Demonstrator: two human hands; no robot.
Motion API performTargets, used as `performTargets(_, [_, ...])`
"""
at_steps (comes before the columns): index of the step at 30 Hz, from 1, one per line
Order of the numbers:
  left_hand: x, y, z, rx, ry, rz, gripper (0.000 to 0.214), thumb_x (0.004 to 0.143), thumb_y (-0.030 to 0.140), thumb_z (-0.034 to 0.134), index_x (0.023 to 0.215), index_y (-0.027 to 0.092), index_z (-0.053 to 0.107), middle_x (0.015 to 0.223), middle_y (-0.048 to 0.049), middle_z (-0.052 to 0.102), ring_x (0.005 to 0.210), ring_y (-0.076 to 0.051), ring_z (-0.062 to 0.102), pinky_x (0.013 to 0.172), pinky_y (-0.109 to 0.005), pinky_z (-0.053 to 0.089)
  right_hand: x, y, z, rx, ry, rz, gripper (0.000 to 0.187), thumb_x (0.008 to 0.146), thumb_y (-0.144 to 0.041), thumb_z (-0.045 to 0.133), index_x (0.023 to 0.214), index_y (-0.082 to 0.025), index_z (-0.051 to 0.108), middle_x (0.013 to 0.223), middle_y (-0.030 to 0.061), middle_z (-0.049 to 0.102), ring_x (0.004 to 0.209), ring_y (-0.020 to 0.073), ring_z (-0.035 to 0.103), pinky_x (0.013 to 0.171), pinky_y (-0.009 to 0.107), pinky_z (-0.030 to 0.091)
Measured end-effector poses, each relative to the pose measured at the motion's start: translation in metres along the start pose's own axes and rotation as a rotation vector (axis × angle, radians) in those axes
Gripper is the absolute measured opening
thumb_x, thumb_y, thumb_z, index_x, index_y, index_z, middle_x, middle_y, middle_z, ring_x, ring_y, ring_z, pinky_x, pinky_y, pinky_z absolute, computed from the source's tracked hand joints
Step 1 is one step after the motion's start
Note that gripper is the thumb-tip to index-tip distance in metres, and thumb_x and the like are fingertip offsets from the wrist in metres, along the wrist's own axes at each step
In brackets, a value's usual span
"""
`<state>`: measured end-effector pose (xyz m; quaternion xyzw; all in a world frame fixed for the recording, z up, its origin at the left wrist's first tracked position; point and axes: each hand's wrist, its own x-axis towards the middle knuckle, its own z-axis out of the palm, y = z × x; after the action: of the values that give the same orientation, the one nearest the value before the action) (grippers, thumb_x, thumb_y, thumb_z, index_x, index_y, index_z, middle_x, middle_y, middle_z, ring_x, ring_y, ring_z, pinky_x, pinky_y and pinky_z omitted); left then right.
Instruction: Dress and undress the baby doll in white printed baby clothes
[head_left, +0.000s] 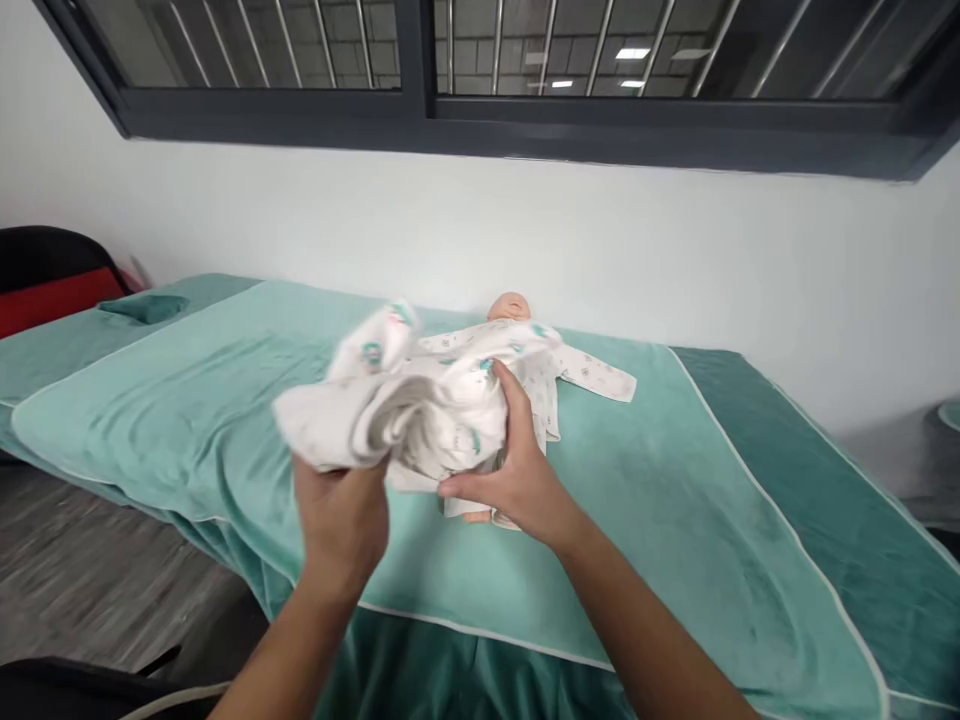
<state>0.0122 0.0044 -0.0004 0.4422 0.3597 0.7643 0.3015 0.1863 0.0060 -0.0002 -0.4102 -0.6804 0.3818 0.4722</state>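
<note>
Bare forearms (296,640) come nearest, angling inward and away from the body until both hands meet on one bundled white cloth (442,415) printed with small green and red figures. From where I stand, the likeliest trouble is the bundle coming undone: its folds are loose, a flap stands up above the left hand (341,515), and a slack grip on either side could let a layer slide out. A trailing edge might also catch on the doll (510,306) lying just beyond the right hand (521,475) and pull its patterned top (592,372) askew, if the cloth were swung low. I can't tell whether the two fabrics touch; one simply covers much of the other from here.

As for pose, the left wrist points upward, with that hand gripping the bundle from below, its fingers mostly hidden under the cloth. The right one is curved in a wide C around its own side of the folds, thumb along the lower edge, fingers reaching up the far side, so it clasps the cloth rather than squeezing it flat. The bundle sits between the two, apparently raised over the pale green cover (675,560), which spreads out on both sides of them.
</note>
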Motion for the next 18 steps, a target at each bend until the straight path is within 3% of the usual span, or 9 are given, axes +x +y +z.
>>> performTargets(4, [-0.009, -0.014, 0.025, -0.182, -0.094, -0.193, 0.062, 0.076, 0.033, 0.082, 0.133, 0.023, 0.060, 0.125, -0.0096, 0.071, 0.119, -0.026, 0.066, 0.106, -0.039, 0.052, 0.004, -0.007, -0.001, 0.006, 0.071, -0.035, 0.114, 0.068, -0.047, 0.088, 0.159, -0.042, 0.020, 0.169, -0.0012, 0.015, 0.157, 0.0321, 0.011, 0.125, 0.056, 0.025])
performTargets(7, [-0.017, -0.022, 0.022, -0.244, -0.149, -0.326, 0.063, 0.078, 0.031, 0.079, 0.137, 0.024, 0.057, 0.127, -0.0100, 0.070, 0.115, -0.026, 0.068, 0.102, -0.040, 0.054, 0.006, -0.011, 0.003, -0.038, 0.047, -0.122, 0.099, 0.073, -0.041, 0.086, 0.155, -0.039, 0.031, 0.163, 0.0020, 0.030, 0.154, 0.0296, 0.022, 0.125, 0.051, 0.026])
performTargets(12, [-0.021, -0.021, 0.015, -0.305, -0.287, -0.531, 0.063, 0.076, 0.030, 0.080, 0.135, 0.023, 0.060, 0.124, -0.0106, 0.072, 0.115, -0.029, 0.068, 0.100, -0.043, 0.054, 0.006, -0.008, 0.003, -0.129, 0.034, -0.259, 0.064, 0.078, -0.027, 0.081, 0.136, -0.034, 0.055, 0.136, 0.0049, 0.052, 0.136, 0.0230, 0.048, 0.117, 0.042, 0.039])
performTargets(15, [-0.018, -0.012, 0.017, -0.290, -0.425, -0.631, 0.061, 0.076, 0.028, 0.080, 0.133, 0.023, 0.062, 0.126, -0.0102, 0.071, 0.120, -0.031, 0.065, 0.102, -0.043, 0.052, 0.000, -0.014, -0.016, -0.254, 0.066, -0.296, 0.052, 0.080, -0.019, 0.074, 0.128, -0.032, 0.060, 0.126, 0.0051, 0.058, 0.124, 0.0228, 0.057, 0.111, 0.042, 0.045])
performTargets(18, [-0.024, -0.005, 0.011, -0.177, -0.537, -0.643, 0.055, 0.081, 0.031, 0.078, 0.133, 0.026, 0.062, 0.137, -0.0093, 0.065, 0.128, -0.030, 0.059, 0.104, -0.040, 0.050, -0.011, -0.027, -0.056, -0.443, 0.196, -0.301, 0.044, 0.082, -0.020, 0.070, 0.124, -0.031, 0.063, 0.124, 0.0058, 0.062, 0.122, 0.0257, 0.057, 0.111, 0.046, 0.043])
